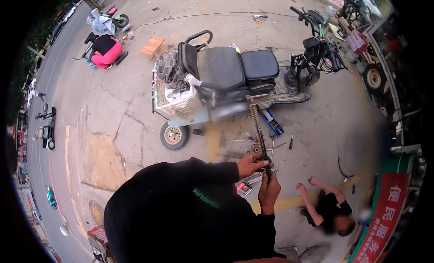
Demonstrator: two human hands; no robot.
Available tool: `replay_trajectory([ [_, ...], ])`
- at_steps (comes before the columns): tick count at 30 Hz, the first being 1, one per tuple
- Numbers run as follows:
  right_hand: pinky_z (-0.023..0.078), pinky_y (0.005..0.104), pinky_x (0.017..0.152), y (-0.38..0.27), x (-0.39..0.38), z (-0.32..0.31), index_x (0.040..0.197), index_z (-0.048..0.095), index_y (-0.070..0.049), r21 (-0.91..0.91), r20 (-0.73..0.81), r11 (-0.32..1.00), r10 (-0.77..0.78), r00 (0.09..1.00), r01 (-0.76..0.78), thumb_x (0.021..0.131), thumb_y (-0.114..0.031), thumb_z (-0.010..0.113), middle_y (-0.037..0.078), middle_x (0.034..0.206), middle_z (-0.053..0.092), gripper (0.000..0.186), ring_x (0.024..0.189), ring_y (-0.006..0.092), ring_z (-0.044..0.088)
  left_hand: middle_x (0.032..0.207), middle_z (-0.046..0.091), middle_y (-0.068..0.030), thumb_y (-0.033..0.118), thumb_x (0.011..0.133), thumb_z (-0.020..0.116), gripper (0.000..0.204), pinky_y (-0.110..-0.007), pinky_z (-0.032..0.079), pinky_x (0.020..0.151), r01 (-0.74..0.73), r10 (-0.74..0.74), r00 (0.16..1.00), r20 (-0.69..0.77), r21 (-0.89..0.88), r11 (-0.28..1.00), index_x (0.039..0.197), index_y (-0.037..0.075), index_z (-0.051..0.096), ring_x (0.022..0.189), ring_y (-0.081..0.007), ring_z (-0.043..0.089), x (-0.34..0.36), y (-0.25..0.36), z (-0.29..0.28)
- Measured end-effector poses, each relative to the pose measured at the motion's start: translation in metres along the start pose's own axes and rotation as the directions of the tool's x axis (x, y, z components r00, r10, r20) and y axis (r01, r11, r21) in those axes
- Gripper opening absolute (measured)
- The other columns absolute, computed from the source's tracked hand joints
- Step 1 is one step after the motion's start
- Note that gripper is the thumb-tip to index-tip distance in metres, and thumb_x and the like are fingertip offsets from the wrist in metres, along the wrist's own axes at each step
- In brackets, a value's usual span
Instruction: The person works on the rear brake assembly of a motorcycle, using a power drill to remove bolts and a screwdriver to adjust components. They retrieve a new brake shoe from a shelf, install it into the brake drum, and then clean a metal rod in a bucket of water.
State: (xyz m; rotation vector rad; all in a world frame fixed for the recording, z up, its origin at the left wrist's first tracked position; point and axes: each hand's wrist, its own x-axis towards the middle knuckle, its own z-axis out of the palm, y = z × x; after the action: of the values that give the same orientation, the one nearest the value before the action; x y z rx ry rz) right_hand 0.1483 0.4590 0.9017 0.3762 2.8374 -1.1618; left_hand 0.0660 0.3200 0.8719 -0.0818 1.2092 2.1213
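Both my hands are at the near end of a long, dark metal rod with a coil spring [256, 120] along its far part. It points away from me toward the side of a three-wheeled electric scooter [221, 66]. My left hand [251, 165] is closed on the rod from the left, thumb on top. Just below it, my right hand [270, 191] wraps the lower end. What the fingers cover there is hidden. On the ground beyond lie a round hub-like part [256, 148], loose tools and a screwdriver [291, 141].
A blue floor jack [272, 123] stands beside the scooter. A spare-looking wheel [174, 135] is under its rear basket [181, 104]. A person in black [332, 211] sits low at the right with arms out. Another person [106, 50] squats far left near a wooden stool [153, 46].
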Motion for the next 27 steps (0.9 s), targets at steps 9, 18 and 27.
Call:
replay_trajectory([
  [9,0.053,0.0405,0.058,0.043,0.013,0.016,0.101,0.062,-0.005,-0.317,-0.186,0.924,-0.280,0.942,0.212,0.087,-0.020,0.072,0.013,0.083,0.068,0.022,0.070,0.0328,0.067,0.114,0.069,-0.0157,0.024,0.093,0.069,0.046,-0.037,0.056,0.081,-0.176,0.084,0.984,0.159,0.756,0.631,0.131,0.000,0.058,0.099,-0.0225,0.069,-0.009,0.061,-0.103],
  [18,0.033,0.0280,0.042,0.082,-0.038,-0.066,0.109,0.058,-0.003,0.760,0.065,0.522,0.532,0.844,-0.387,0.107,-0.033,0.045,0.001,0.061,0.039,0.033,0.047,0.0115,0.036,0.098,0.072,-0.0219,0.039,0.087,0.065,0.043,-0.043,0.054,0.086,0.647,-0.356,0.671,-0.650,0.748,-0.148,0.104,0.001,0.070,0.096,-0.0336,0.070,-0.067,-0.024,-0.378],
  [27,0.022,0.0217,0.043,0.167,0.066,-0.157,0.113,0.056,-0.002,0.937,0.347,-0.092,0.376,0.859,-0.338,0.107,-0.040,0.042,-0.005,0.064,0.028,0.042,0.050,0.0052,0.025,0.097,0.073,-0.0203,0.025,0.088,0.069,0.029,-0.042,0.056,0.077,0.757,-0.206,0.646,-0.735,0.651,0.050,0.105,0.001,0.071,0.092,-0.0319,0.072,0.064,-0.021,-0.275],
])
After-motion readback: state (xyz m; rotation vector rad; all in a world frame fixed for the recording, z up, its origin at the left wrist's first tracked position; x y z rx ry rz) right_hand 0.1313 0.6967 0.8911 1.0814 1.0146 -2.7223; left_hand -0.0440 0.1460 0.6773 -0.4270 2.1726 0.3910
